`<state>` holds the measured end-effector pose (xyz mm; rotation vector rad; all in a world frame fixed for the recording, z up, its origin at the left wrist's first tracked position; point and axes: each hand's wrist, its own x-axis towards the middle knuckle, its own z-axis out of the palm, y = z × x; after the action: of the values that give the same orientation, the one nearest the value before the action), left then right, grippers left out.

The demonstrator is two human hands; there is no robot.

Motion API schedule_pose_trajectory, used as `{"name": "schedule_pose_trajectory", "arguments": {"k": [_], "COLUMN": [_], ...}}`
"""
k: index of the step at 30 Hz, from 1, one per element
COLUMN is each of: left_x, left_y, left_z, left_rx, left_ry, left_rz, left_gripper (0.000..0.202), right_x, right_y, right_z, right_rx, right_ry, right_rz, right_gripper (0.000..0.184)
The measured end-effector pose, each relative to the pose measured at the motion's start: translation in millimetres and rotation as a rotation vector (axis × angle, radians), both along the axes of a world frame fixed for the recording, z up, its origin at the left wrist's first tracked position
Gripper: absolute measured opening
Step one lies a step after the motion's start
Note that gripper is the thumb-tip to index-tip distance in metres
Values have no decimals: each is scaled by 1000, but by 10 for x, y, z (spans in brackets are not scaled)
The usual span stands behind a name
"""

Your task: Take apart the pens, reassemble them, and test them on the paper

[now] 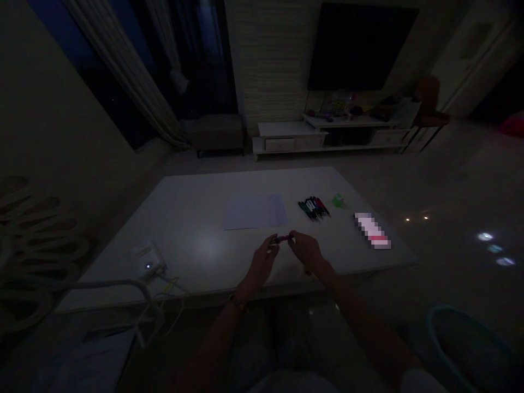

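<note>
Over the near edge of a white table (184, 245), my left hand (264, 261) and my right hand (305, 248) pinch a small magenta pen (282, 238) between their fingertips. Much of the pen is hidden by my fingers. Beyond my right hand lies a bunch of dark pens with coloured parts (313, 208). A small green object (338, 200) sits just past them. To the left is a sheet of white paper (256, 212). A pink and white item (372, 231) lies further right, too blurred to name.
A white power strip (147, 265) with cables sits at the table's left corner. A teal-rimmed basket (462, 349) stands low at right. Farther off are a white TV cabinet (327, 134) holding assorted items, a wall TV (360, 46) and a curtain (126, 65).
</note>
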<state>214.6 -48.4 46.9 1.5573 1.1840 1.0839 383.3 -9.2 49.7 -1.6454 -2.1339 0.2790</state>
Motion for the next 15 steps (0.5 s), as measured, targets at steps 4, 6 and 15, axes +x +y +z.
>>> {"name": "schedule_pose_trajectory", "arguments": {"k": [4, 6, 15], "left_x": [-361, -513, -619], "left_y": [397, 664, 1648], "left_z": [43, -12, -560], "left_rx": [28, 42, 196], "left_ry": [51, 122, 248], "left_rz": [209, 305, 385], "left_gripper": [34, 29, 23], "right_x": [65, 34, -487], "right_y": [438, 685, 1811], "right_z": [-37, -54, 50], "right_rx": [-52, -74, -354], "right_ry": [413, 680, 1629], "right_rz": [-137, -76, 83], "right_gripper": [33, 30, 24]}}
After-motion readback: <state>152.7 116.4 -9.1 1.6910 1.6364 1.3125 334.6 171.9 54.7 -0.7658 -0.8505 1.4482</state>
